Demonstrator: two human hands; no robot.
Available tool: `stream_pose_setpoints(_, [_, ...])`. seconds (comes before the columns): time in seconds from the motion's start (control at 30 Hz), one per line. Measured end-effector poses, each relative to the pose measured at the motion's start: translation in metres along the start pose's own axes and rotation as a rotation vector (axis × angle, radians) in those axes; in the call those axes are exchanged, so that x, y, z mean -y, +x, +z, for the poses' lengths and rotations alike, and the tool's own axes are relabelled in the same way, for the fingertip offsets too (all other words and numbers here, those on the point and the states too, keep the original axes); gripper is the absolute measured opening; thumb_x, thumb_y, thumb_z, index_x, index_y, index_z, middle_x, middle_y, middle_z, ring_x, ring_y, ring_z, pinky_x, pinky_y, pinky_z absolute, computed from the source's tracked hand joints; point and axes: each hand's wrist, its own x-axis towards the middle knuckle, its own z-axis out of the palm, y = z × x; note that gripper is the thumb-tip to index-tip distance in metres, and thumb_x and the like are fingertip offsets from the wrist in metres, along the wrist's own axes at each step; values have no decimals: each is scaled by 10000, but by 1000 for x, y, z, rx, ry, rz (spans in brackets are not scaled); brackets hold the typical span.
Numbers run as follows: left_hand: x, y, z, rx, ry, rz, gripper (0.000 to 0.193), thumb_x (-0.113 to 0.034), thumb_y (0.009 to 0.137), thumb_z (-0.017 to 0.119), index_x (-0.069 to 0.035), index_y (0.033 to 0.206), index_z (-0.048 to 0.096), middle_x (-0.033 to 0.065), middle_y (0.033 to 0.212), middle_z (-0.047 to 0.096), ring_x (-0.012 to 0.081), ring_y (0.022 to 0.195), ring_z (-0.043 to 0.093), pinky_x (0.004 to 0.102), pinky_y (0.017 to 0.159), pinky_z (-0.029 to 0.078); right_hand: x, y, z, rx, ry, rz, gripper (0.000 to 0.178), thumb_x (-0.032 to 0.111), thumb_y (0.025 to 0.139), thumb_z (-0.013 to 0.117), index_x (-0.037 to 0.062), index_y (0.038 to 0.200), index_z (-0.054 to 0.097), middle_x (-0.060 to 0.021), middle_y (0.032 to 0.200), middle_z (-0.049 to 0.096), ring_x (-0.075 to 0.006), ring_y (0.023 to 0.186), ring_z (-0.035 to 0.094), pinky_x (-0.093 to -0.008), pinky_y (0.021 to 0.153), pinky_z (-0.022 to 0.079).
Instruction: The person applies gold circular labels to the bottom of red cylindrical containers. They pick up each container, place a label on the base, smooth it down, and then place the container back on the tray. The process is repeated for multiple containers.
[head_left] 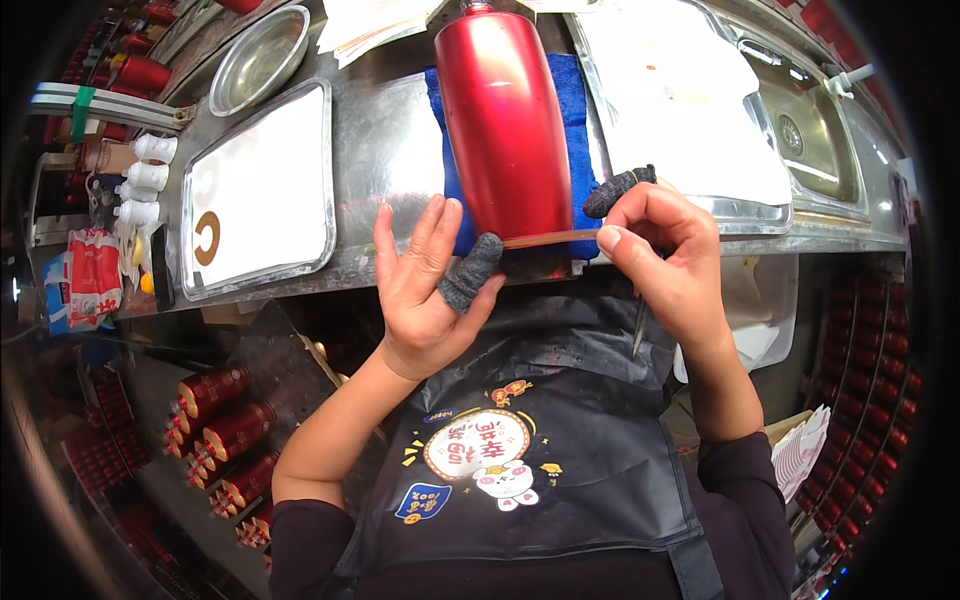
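Note:
A large glossy red bottle [510,130] lies on a blue cloth [570,90], its base toward me. Across the base end runs a thin gold-brown strip [550,239]. My right hand [665,250] pinches the strip's right end between thumb and index finger, and a grey knit sleeve covers another of its fingers. A slim pointed metal tool [639,328] sticks out below that hand; how it is held is hidden. My left hand [425,270] has its fingers spread, with a grey-sleeved finger touching the strip's left end by the bottle's base.
At left, a metal tray [328,200] bears a white sheet with curved gold-brown shapes; a metal bowl [262,60] stands behind it. Another tray [775,218] with white sheets lies at right, beside a sink [820,150]. Red bottles [240,430] stand below the counter's left side.

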Motion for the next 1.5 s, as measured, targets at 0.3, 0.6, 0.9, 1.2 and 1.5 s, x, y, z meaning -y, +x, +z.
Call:
stream_pose_setpoints(0.3, [-7, 23, -9, 61, 61, 107, 406, -30, 713, 807, -49, 1114, 750, 272, 1444, 538, 445, 1313, 554, 665, 1152, 205, -16, 3, 0, -24, 19, 21, 85, 28, 885, 688, 4, 825, 632, 55, 738, 569, 18, 613, 492, -175, 534, 353])
stream_pose_setpoints(0.6, [-23, 55, 8, 42, 196, 158, 313, -96, 683, 808, -129, 993, 790, 173, 1380, 628, 435, 1342, 524, 679, 1137, 243, -24, 7, 7, 9, 49, 20, 79, 31, 891, 684, 5, 831, 640, 39, 795, 581, 1, 649, 505, -175, 569, 376])
stream_pose_setpoints(0.9, [-1, 11, 5, -59, -178, -126, 553, -166, 752, 868, 23, 1235, 678, 246, 1435, 557, 427, 1345, 528, 645, 1117, 311, -9, 5, -1, 81, 18, 34, 72, 51, 868, 705, 7, 840, 654, 20, 790, 624, -15, 646, 540, -185, 575, 404])
stream_pose_setpoints(1.2, [6, -11, 7, 39, -106, -70, 476, -175, 767, 860, 30, 1161, 690, 250, 1444, 547, 453, 1334, 529, 673, 1142, 223, -2, -1, -7, 7, 10, -17, 77, 48, 862, 671, 19, 807, 626, 38, 735, 564, -9, 598, 503, -181, 526, 359])
stream_pose_setpoints(1.5, [-3, 10, 0, 62, 2, 10, 387, -121, 738, 844, -85, 1114, 761, 233, 1474, 527, 430, 1331, 541, 671, 1148, 202, -16, 5, -8, 12, 83, 79, 81, 44, 872, 688, 9, 821, 637, 35, 780, 591, 1, 633, 503, -177, 541, 367])
